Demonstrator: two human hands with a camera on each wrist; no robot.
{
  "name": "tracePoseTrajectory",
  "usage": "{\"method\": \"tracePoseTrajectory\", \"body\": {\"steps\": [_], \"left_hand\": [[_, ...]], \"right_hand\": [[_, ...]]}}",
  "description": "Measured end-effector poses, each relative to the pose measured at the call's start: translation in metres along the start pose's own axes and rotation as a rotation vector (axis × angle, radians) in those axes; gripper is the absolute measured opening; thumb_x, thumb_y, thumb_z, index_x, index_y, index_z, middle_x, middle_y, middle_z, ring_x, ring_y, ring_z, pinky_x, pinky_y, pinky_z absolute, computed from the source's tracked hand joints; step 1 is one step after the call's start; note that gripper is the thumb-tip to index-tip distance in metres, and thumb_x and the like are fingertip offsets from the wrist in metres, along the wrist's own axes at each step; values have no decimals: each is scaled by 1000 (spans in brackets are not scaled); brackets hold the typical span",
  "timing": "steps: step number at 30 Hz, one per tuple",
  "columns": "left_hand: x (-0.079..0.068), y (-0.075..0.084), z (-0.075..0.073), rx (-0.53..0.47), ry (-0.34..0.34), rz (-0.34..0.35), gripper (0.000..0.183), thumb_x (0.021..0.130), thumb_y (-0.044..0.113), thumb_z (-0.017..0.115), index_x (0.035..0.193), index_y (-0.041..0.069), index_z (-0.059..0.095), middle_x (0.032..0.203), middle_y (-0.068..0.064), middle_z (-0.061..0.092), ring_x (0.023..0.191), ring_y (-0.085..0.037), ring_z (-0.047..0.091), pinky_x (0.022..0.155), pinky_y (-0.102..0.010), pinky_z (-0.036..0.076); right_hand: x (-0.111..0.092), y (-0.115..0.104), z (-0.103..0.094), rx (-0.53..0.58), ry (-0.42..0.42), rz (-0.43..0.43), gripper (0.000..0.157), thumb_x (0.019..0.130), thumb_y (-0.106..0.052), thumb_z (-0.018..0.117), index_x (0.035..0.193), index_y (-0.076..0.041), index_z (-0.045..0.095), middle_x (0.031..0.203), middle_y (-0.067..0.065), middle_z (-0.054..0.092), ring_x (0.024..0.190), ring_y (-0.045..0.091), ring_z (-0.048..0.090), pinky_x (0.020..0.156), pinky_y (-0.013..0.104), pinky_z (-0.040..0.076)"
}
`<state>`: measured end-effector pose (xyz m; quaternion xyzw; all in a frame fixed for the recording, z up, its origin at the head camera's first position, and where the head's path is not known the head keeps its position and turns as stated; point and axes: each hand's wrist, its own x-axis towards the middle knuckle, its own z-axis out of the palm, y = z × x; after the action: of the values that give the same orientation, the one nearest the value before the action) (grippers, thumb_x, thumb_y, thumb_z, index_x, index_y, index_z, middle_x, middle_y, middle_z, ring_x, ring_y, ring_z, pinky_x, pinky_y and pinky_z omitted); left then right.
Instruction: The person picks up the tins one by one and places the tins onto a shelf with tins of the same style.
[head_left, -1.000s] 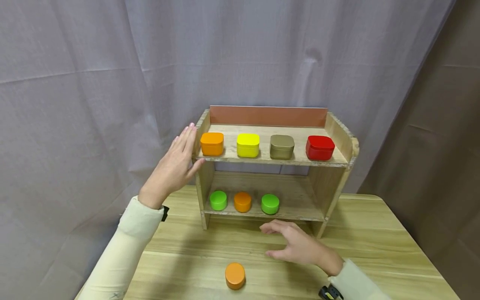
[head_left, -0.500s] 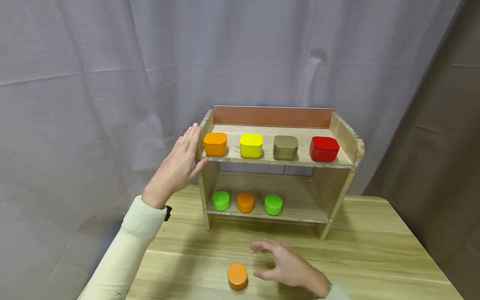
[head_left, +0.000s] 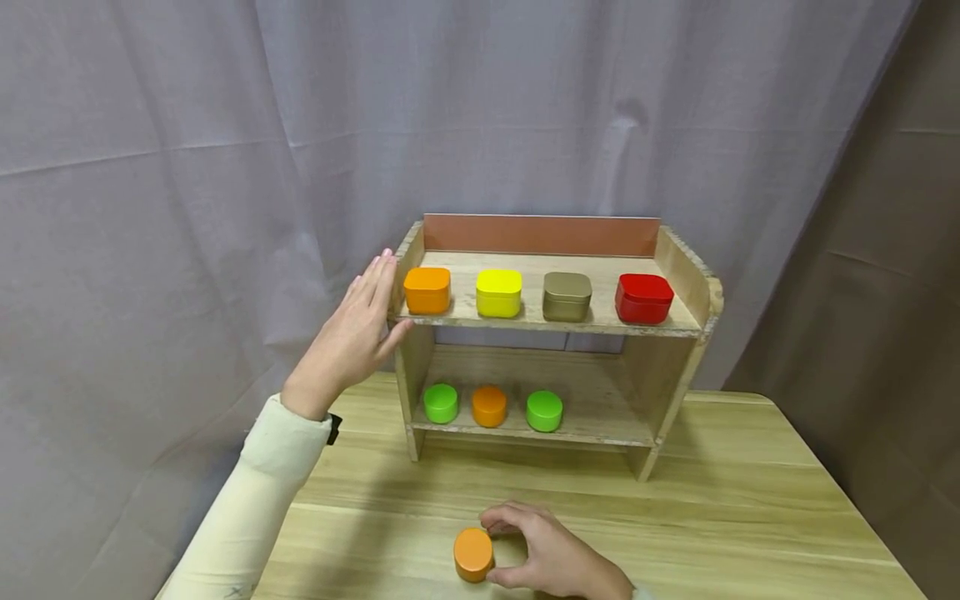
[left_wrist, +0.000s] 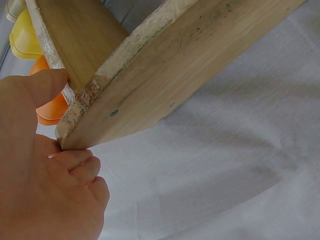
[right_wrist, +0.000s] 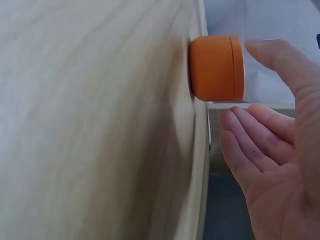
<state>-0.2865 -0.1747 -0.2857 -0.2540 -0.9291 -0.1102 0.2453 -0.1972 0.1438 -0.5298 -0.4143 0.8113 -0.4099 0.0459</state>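
Observation:
A small round orange lidded tin point(head_left: 473, 554) stands on the table below the shelf. My right hand point(head_left: 551, 554) is at its right side, thumb and fingers spread apart; the right wrist view shows a gap between the fingers point(right_wrist: 250, 145) and the tin point(right_wrist: 216, 68). My left hand point(head_left: 348, 337) rests against the left side panel of the wooden shelf point(head_left: 525, 327), its fingers straight along the panel. In the left wrist view, the left thumb point(left_wrist: 47, 86) lies by the shelf board's front edge.
The upper board carries square-cornered tins: orange point(head_left: 427, 290), yellow point(head_left: 498, 293), olive point(head_left: 567, 297) and red point(head_left: 643, 298). Below stand a green round tin point(head_left: 440, 403), an orange one point(head_left: 489, 407) and another green one point(head_left: 544, 412). A grey curtain point(head_left: 525, 108) hangs behind.
My right hand has moved left and down from in front of the shelf to the orange tin on the table. The left hand keeps its place on the shelf's side.

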Motion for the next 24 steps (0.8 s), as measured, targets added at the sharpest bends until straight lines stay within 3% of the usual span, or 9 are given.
{"method": "tracePoseTrajectory", "body": {"steps": [10,16,24], "left_hand": [[-1,0,-1,2,-3,0,88,109,35,58,169,-1,4,178,-20,4,166,-37,10,134,-57,16],[-1,-1,0,1,-2,1,87,109,34,58,169,-2,5,178,-22,5,166,-38,10,134,-58,17],[1,-2,2,-7,11,4,87,109,32,59,168,-3,6,178,-23,7,166,-38,12,134,-59,18]], "right_hand": [[5,-2,8,-30,-39,35,57,91,-35,84,140,-15,63,134,-7,69,118,2,64,102,27,58],[10,0,12,-95,-16,-7,50,87,-30,88,131,-20,66,125,-12,70,110,-3,63,98,25,59],[16,-2,11,-33,-34,28,40,88,-30,87,122,-23,68,115,-14,70,101,-6,63,91,23,60]]}}
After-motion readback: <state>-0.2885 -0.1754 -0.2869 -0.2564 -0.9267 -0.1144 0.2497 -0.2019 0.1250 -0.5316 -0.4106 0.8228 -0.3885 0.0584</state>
